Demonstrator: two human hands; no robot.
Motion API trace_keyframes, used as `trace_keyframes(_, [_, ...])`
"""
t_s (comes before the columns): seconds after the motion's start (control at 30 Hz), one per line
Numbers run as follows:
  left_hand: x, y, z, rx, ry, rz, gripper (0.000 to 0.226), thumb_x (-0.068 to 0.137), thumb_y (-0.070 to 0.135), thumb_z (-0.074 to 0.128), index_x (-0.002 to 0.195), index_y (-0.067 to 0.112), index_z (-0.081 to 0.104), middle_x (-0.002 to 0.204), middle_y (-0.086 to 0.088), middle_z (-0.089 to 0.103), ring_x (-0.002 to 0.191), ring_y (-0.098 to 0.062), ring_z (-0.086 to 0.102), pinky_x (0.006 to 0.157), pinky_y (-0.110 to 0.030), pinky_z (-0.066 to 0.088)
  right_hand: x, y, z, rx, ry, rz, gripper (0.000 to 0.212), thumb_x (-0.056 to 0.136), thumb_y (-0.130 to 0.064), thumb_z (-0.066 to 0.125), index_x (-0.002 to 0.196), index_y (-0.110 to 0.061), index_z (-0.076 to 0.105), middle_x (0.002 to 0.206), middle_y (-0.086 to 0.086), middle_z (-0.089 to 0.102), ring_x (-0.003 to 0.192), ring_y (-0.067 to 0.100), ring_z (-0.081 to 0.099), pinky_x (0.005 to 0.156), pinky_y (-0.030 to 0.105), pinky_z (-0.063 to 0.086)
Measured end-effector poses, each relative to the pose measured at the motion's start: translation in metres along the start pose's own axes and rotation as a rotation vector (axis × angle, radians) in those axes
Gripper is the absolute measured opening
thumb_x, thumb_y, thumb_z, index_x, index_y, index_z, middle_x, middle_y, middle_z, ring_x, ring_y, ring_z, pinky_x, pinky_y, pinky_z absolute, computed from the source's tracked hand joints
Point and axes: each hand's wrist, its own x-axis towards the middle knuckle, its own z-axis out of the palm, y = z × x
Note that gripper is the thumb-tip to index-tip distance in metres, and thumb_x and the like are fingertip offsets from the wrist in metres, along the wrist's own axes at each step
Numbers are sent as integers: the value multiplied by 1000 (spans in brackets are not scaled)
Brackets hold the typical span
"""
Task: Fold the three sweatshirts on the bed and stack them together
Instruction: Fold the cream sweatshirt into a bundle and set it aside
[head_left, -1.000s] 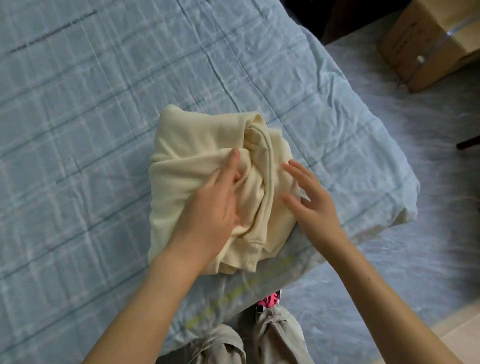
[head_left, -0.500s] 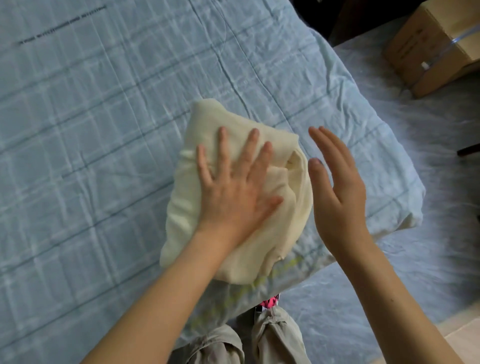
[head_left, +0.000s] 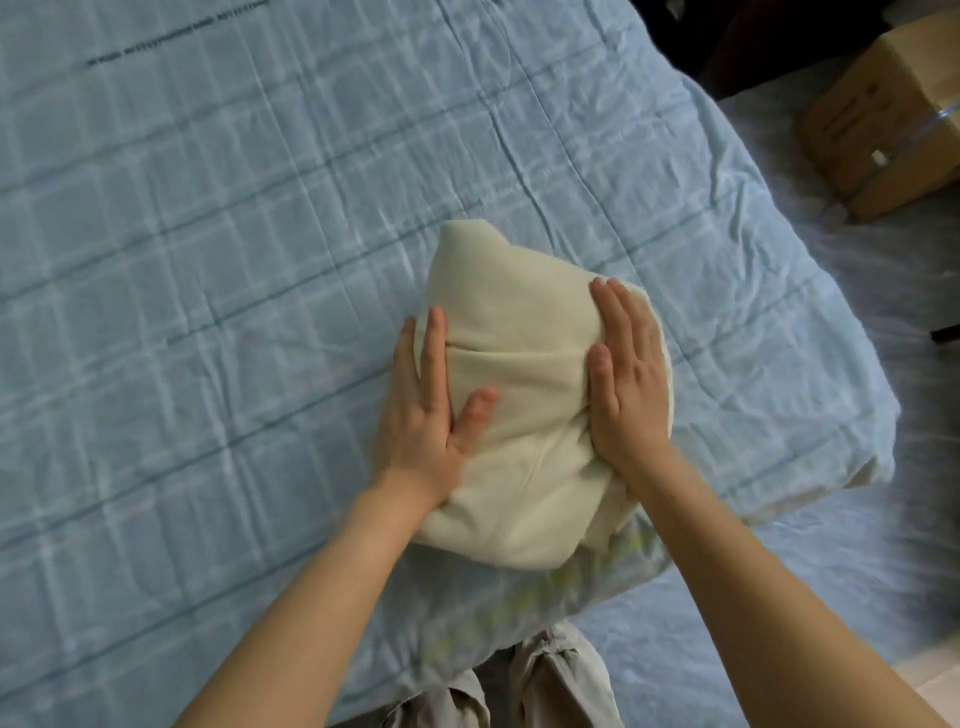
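A cream sweatshirt (head_left: 524, 364), folded into a thick bundle, lies near the front right corner of the bed (head_left: 234, 260). My left hand (head_left: 431, 400) lies flat along the bundle's left side, fingers straight, thumb spread onto the cloth. My right hand (head_left: 626, 379) presses flat on the bundle's right side, fingers together and pointing away from me. Only this one sweatshirt is in view.
The bed has a pale blue checked cover, wrinkled. Its right edge drops to a floor spread with light blue cloth (head_left: 883, 441). A cardboard box (head_left: 893, 119) stands on the floor at the top right. My trouser legs (head_left: 519, 686) touch the bed's front edge.
My left hand slid from the top of the bundle to its left side. My right hand came down from the air onto the right side. The bundle now looks more compact.
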Motion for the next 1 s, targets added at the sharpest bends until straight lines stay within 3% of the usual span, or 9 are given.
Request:
trace_keyframes(0.1, [0, -4, 5, -54, 5, 8, 83, 87, 78, 17, 151, 27, 5, 160, -20, 16, 147, -33, 24, 114, -39, 28, 3, -6, -3, 1, -43, -21, 55, 102, -34, 27, 152, -15, 36, 154, -4, 35, 145, 18, 29, 120, 50, 23])
trace_keyframes(0.2, [-2, -5, -9, 107, 82, 38, 73, 95, 66, 24, 155, 24, 17, 158, -25, 20, 144, -41, 25, 116, -53, 27, 12, -14, -25, -7, -146, 21, 52, 100, -44, 32, 146, -25, 46, 150, -8, 40, 139, 19, 34, 117, 32, 22])
trace_keyframes(0.3, [-13, 10, -10, 281, 133, 430, 53, 99, 46, 40, 148, 25, 43, 157, -16, 28, 145, -40, 25, 115, -61, 21, 39, -18, -48, -63, -158, -46, 37, 97, -43, 49, 122, -21, 66, 133, -2, 55, 126, 15, 43, 105, 10, 22])
trace_keyframes(0.37, [-25, 21, 1, 287, 14, 713, 45, 99, 47, 47, 136, 24, 58, 154, -4, 40, 148, -30, 26, 119, -56, 16, 55, -25, -50, 70, -212, -27, 23, 94, -31, 63, 111, -16, 69, 122, -1, 62, 113, 11, 53, 96, 11, 33])
trace_keyframes(0.43, [-38, 28, 15, 321, -71, 822, 37, 96, 44, 57, 122, 20, 69, 144, 2, 54, 144, -25, 35, 118, -55, 19, 59, -32, -43, 189, -221, 59, 14, 92, -18, 69, 104, -12, 70, 112, 4, 67, 99, 14, 59, 87, 17, 41])
trace_keyframes(0.6, [-43, 32, 36, 209, 40, 737, 18, 97, 15, 62, 91, 9, 77, 121, -3, 70, 123, -22, 60, 111, -52, 37, 56, -24, -37, 188, -130, 144, 9, 89, -15, 71, 97, -10, 73, 93, -4, 69, 78, -13, 53, 73, 5, 36])
trace_keyframes(0.77, [-70, 49, 49, 12, 50, 678, 34, 104, 19, 47, 92, 1, 73, 104, -9, 75, 108, -18, 69, 113, -48, 37, 87, -13, -54, 240, 0, 297, 8, 86, -13, 72, 79, -13, 68, 63, -10, 56, 50, -7, 51, 52, 8, 39])
trace_keyframes(0.93, [-68, 65, 48, -21, -85, 643, 22, 98, 13, 53, 102, 4, 73, 119, -9, 70, 117, -21, 64, 113, -51, 35, 89, -1, -56, 238, -84, 341, 5, 88, -15, 72, 83, -14, 71, 68, -4, 62, 53, -6, 52, 58, 9, 41])
trace_keyframes(1.0, [-48, 60, 29, 58, 48, 615, 31, 101, 17, 45, 123, 9, 66, 136, -8, 60, 131, -24, 52, 116, -50, 30, 83, -2, -56, 247, -102, 295, 9, 88, -17, 71, 80, -21, 70, 68, -8, 64, 58, -5, 54, 61, 10, 43])
